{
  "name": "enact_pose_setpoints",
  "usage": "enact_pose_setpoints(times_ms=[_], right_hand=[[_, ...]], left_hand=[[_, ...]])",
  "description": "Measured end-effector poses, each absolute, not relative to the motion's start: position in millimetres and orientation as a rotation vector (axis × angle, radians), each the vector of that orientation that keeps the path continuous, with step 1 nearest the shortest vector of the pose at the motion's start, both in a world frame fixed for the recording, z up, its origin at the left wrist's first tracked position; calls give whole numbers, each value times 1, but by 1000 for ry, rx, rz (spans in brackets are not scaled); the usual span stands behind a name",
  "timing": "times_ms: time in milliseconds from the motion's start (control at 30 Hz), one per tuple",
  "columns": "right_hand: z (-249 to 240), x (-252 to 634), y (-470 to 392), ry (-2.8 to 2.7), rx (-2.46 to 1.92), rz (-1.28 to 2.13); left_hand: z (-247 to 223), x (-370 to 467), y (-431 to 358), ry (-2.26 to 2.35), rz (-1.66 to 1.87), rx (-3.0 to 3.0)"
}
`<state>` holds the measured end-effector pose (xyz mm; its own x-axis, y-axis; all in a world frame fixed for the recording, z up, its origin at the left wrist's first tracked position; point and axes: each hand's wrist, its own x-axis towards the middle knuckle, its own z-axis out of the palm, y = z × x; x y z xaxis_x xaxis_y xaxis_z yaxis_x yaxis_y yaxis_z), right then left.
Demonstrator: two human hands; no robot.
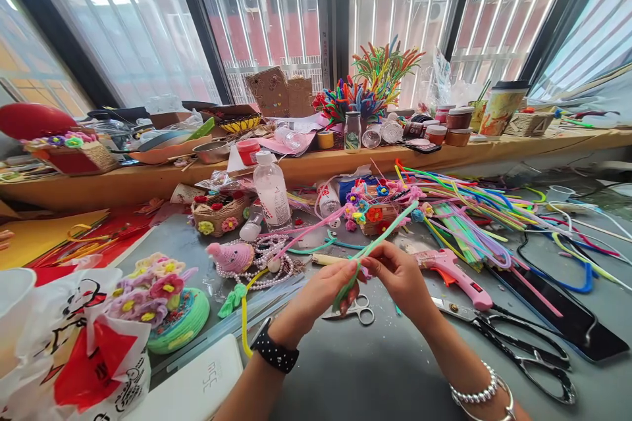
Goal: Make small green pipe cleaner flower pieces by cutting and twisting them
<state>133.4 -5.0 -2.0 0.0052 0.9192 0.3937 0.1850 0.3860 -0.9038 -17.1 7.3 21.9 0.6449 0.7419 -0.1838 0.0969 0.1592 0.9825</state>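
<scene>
Both hands meet over the grey table. My left hand [326,289], with a dark dotted watch band at its wrist, is closed round a green pipe cleaner [390,230] that slants up to the right. The fingertips of my right hand [395,273] pinch the same pipe cleaner beside the left thumb. A small purple-pink bit shows between the hands; its shape is partly hidden. Just below the hands lie small scissors [363,310]. To the right are a pink glue gun [459,276] and large black-handled scissors [523,348].
At left stand a green pot of fuzzy flowers [180,322], a plastic bag [93,348] and a white box [197,381]. Behind are a bottle [272,194], a flower basket [220,214] and loose pipe cleaners [474,210]. A dark phone-like slab [557,316] lies right.
</scene>
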Motion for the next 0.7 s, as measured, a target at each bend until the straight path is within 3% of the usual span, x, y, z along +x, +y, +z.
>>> enact_pose_setpoints(times_ms=[200,700], right_hand=[[-2,131,-5,-1546,-1187,567],[-3,133,-3,-1372,-1109,1017]], left_hand=[[12,-14,8,963,758,1871],[16,-14,9,1002,766,1883]])
